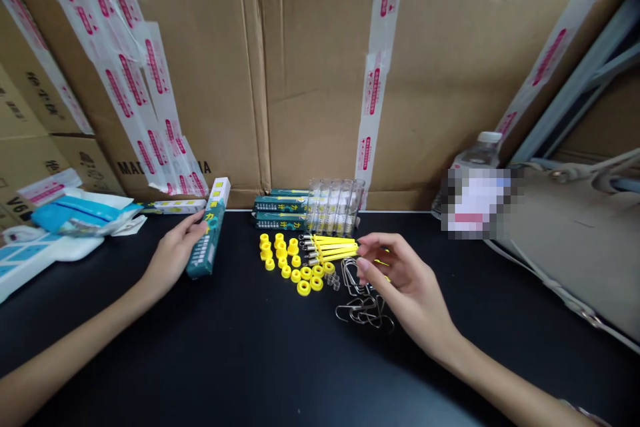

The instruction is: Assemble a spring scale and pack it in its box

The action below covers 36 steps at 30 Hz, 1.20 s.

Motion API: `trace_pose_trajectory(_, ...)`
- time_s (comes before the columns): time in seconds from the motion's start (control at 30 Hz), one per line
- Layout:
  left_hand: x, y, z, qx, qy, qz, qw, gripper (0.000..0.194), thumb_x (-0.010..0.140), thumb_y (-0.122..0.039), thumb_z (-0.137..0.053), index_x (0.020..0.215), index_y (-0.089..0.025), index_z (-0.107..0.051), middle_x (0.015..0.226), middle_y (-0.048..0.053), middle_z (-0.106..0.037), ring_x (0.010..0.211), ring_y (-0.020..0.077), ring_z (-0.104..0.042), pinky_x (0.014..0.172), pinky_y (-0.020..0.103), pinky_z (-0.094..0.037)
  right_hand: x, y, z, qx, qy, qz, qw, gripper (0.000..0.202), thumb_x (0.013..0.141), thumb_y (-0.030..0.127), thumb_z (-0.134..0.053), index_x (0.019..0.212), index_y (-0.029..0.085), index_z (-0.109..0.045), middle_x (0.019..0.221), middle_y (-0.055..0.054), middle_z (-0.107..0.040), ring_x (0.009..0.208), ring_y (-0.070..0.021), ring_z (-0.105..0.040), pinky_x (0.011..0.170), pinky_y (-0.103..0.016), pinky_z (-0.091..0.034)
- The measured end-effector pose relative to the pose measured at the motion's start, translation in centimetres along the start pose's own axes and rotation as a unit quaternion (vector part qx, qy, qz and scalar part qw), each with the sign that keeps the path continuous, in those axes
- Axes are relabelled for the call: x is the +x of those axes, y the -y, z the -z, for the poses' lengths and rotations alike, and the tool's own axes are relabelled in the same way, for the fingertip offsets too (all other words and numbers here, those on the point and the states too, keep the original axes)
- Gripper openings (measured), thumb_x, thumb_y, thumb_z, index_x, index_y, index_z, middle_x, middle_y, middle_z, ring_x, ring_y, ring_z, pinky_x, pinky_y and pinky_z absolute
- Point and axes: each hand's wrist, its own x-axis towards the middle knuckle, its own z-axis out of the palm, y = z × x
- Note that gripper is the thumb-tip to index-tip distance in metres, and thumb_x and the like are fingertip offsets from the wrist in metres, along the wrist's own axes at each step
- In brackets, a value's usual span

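On the left, my left hand (173, 250) grips a narrow green and white carton (209, 230), tilted with its top end away from me. My right hand (400, 280) hovers with thumb and fingers apart at the right ends of several yellow rods with metal tips (333, 250); whether it touches them I cannot tell. Left of the rods lie several yellow plastic caps and rings (281, 250). Small springs (333, 280) lie beside the rings. Metal hooks (365, 311) are heaped below my right hand, partly covered by it. Behind the rods stand clear plastic tubes (335, 203).
More green cartons (280, 220) are stacked behind the caps, and another carton (180, 205) lies at the back left. A blue and white packet (83, 213) is far left. A bottle (483, 153) and a beige bag (575, 240) stand right. A large cardboard box (310, 80) walls the back.
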Motion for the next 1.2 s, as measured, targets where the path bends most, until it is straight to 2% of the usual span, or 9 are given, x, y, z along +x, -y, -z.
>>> trace_pose_trajectory(0.1, -0.4, 0.1, -0.9, 0.068, -0.055, 0.0, 0.996, 0.066, 0.084, -0.057, -0.065, 0.136, -0.015, -0.06, 0.096, 0.003, -0.074, 0.095, 0.0254, -0.066, 0.079, 0.028, -0.05, -0.3, 0.4, 0.0, -0.018, 0.019, 0.019, 0.999, 0.011, 0.095, 0.027, -0.064, 0.106, 0.028, -0.062, 0.092, -0.001, -0.062, 0.075, -0.0145, -0.063, 0.069, -0.027, -0.055)
trace_pose_trajectory(0.37, -1.5, -0.1, -2.2, 0.189, -0.024, -0.029, 0.981, 0.062, 0.081, -0.059, -0.058, 0.125, -0.016, -0.066, 0.081, 0.004, -0.067, 0.081, 0.0278, -0.065, 0.081, 0.038, -0.049, -0.5, 0.7, -0.1, -0.054, 0.04, 0.049, 0.997, 0.01, 0.097, 0.023, -0.061, 0.106, 0.026, -0.061, 0.09, -0.001, -0.061, 0.074, -0.0149, -0.062, 0.066, -0.027, -0.055)
trace_pose_trajectory(0.5, -0.9, 0.4, -2.0, 0.234, -0.011, -0.042, 0.971, 0.06, 0.078, -0.062, -0.055, 0.113, -0.017, -0.072, 0.092, 0.008, -0.067, 0.1, 0.0348, -0.061, 0.099, 0.051, -0.044, -0.4, 0.7, -0.1, -0.077, 0.048, 0.064, 0.994, 0.006, 0.096, 0.022, -0.06, 0.102, 0.023, -0.062, 0.087, -0.002, -0.062, 0.071, -0.0145, -0.061, 0.063, -0.026, -0.053)
trace_pose_trajectory(0.67, -0.6, 1.6, -2.5, 0.218, -0.002, -0.018, 0.976, 0.088, 0.077, -0.07, -0.056, 0.141, -0.011, -0.052, 0.121, 0.018, -0.065, 0.12, 0.0389, -0.058, 0.106, 0.056, -0.043, -0.6, 0.6, -0.1, -0.109, 0.062, 0.092, 0.988, 0.006, 0.095, 0.017, -0.059, 0.094, 0.021, -0.064, 0.084, -0.002, -0.064, 0.07, -0.0146, -0.061, 0.063, -0.027, -0.051)
trace_pose_trajectory(0.83, -0.8, 2.5, -3.6, 0.152, 0.066, -0.021, 0.986, 0.102, 0.075, -0.062, -0.064, 0.157, -0.018, -0.022, 0.162, 0.017, -0.033, 0.148, 0.0322, -0.034, 0.117, 0.044, -0.038, -0.7, 0.8, -0.3, -0.126, 0.079, 0.126, 0.981, 0.009, 0.094, 0.013, -0.059, 0.094, 0.019, -0.065, 0.083, -0.002, -0.066, 0.068, -0.0136, -0.062, 0.063, -0.026, -0.05)
trace_pose_trajectory(0.93, -0.7, 1.9, -3.5, 0.137, 0.111, -0.026, 0.984, 0.095, 0.086, -0.06, -0.055, 0.159, -0.02, -0.011, 0.168, 0.014, -0.017, 0.153, 0.0282, -0.02, 0.121, 0.043, -0.03, -0.7, 0.9, -0.3, -0.129, 0.09, 0.143, 0.977, 0.012, 0.093, 0.01, -0.057, 0.095, 0.018, -0.065, 0.083, -0.002, -0.067, 0.068, -0.0128, -0.062, 0.063, -0.026, -0.049)
trace_pose_trajectory(1.03, -0.5, 0.7, -2.0, 0.139, 0.184, -0.032, 0.972, 0.088, 0.092, -0.063, -0.047, 0.161, -0.025, -0.009, 0.168, 0.009, -0.017, 0.152, 0.0274, -0.021, 0.121, 0.043, -0.029, -0.8, 1.1, -0.3, -0.13, 0.099, 0.155, 0.974, 0.014, 0.092, 0.008, -0.056, 0.095, 0.018, -0.065, 0.083, -0.002, -0.067, 0.068, -0.0128, -0.061, 0.063, -0.026, -0.049)
trace_pose_trajectory(1.13, -0.3, -0.2, 0.4, 0.164, 0.284, -0.041, 0.944, 0.112, 0.067, -0.064, -0.08, 0.159, -0.034, -0.023, 0.167, 0.004, -0.021, 0.151, 0.0341, -0.025, 0.12, 0.045, -0.032, -0.9, 1.3, -0.2, -0.129, 0.106, 0.166, 0.972, 0.015, 0.092, 0.006, -0.056, 0.094, 0.018, -0.065, 0.083, -0.003, -0.067, 0.069, -0.0133, -0.061, 0.064, -0.026, -0.049)
trace_pose_trajectory(1.2, -0.3, -0.4, 1.7, 0.221, 0.312, -0.046, 0.923, 0.125, 0.05, -0.053, -0.094, 0.156, -0.04, -0.029, 0.169, 0.003, -0.013, 0.152, 0.0398, -0.014, 0.122, 0.053, -0.022, -0.9, 1.4, -0.3, -0.128, 0.112, 0.173, 0.97, 0.016, 0.091, 0.005, -0.055, 0.093, 0.018, -0.065, 0.083, -0.003, -0.066, 0.07, -0.0139, -0.061, 0.065, -0.027, -0.049)
